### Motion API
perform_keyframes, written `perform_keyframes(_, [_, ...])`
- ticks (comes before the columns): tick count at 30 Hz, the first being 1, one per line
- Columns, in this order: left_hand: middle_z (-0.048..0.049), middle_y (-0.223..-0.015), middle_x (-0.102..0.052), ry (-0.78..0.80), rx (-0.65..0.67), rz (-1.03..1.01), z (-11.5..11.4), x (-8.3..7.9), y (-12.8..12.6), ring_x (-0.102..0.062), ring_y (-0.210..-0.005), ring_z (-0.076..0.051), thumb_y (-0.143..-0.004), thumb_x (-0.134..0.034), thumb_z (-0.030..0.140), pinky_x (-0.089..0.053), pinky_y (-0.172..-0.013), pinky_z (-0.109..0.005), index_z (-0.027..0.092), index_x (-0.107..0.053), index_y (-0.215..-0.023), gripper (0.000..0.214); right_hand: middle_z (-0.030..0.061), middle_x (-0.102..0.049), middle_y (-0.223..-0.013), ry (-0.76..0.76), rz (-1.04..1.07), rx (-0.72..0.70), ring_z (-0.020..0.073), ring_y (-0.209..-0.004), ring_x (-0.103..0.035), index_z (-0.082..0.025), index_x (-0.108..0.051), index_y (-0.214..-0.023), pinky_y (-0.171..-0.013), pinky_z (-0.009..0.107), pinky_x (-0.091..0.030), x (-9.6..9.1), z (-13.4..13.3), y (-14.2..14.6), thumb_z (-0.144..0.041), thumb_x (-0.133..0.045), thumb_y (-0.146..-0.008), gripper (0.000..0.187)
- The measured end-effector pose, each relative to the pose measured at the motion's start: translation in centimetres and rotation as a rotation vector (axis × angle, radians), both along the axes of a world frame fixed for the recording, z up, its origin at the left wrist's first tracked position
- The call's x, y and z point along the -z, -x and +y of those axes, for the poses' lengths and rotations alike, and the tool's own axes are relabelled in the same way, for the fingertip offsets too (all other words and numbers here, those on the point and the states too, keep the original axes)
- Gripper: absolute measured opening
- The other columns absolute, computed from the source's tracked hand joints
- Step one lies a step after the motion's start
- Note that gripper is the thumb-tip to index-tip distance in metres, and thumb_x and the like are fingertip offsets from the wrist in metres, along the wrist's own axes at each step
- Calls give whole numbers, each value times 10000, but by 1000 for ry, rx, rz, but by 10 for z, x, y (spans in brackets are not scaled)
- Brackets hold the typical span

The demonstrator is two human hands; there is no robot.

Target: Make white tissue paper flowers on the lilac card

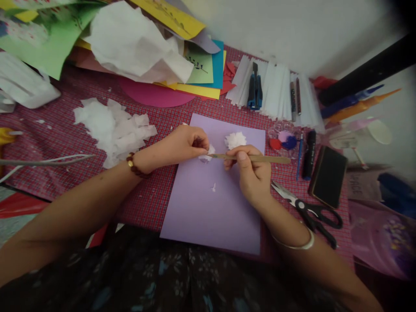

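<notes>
A purple sheet of paper (214, 212) lies on the checked cloth in front of me. On its upper part sits a ruffled white paper flower (235, 140). To the left of it is a smaller cluster of white paper pieces (210, 150), partly hidden by my fingers. My right hand (251, 171) grips a flat wooden stick (269, 159), its tip pointing left at the small cluster. My left hand (191, 143) is pinched at the cluster's left edge, on what looks like a small white paper piece. A tiny white scrap (213, 187) lies lower on the sheet.
Loose white paper squares (110, 128) are heaped at left. Coloured papers and crumpled white paper (130, 43) are piled behind. A blue cutter (255, 89) rests on white strips. At right are scissors (308, 210), a phone (329, 177), a black marker (308, 154) and paint pots (286, 139).
</notes>
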State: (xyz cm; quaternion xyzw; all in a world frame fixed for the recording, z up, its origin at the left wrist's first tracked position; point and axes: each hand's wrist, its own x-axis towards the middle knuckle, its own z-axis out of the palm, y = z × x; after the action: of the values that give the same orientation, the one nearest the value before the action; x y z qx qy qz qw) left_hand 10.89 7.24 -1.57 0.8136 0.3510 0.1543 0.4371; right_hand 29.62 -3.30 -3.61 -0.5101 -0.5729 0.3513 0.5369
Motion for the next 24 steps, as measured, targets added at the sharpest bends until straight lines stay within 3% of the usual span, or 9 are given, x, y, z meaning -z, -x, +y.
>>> perform_keyframes(10, [-2, -732, -665, -81, 15, -6, 1, 4, -3, -573, -682, -104, -728, -601, 129, -392, -664, -242, 148, -682, -690, 91, 19, -650, -789, -63, -292, -89, 143, -705, -601, -219, -638, -965, -677, 309, -479, -3, 0, 3, -312, -447, -1013, 218])
perform_keyframes(17, [-27, -770, -675, -46, -171, -35, 5, 8, 1, -571, -712, -129, -800, -577, 197, -412, -681, -260, 133, -676, -802, 117, 58, -701, -848, -229, -640, -119, 177, -761, -625, -215, -642, -968, -696, 334, -456, -9, 0, 5, -254, -433, -999, 215])
perform_keyframes(24, [-17, -750, -654, -56, -166, 0, 8, 11, 5, -560, -707, -128, -794, -555, 178, -407, -681, -254, 135, -644, -777, 99, 59, -703, -800, -358, -860, -88, 179, -713, -614, -200, -644, -915, -681, 335, -438, -10, 0, 7, -234, -437, -997, 226])
